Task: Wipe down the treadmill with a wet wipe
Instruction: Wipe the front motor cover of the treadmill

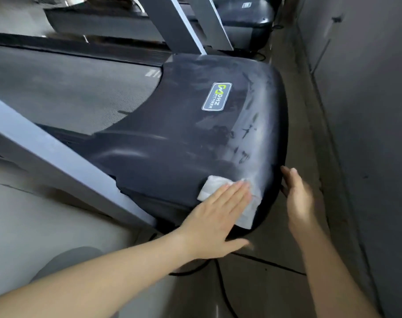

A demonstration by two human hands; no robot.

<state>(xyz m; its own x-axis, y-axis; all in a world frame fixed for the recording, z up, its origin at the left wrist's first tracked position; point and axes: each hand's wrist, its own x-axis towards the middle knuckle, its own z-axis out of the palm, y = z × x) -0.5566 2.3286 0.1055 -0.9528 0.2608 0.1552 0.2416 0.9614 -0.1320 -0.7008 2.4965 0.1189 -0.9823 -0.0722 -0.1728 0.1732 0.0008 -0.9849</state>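
Here, left hand (218, 216) flat, grip wide, pressing wet wipe (209, 187) on treadmill hood (172, 134), right hand (296, 198) open beside it

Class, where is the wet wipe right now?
In the head view, the wipe lies flat under the left hand on the treadmill's black motor cover, near its corner.

Left hand (215, 216) is laid flat, fingers straight and together, arm stretched forward. Right hand (297, 198) is held open too, blurred, fingers extended forward.

White wipe (227, 196), dusty black hood (172, 143)
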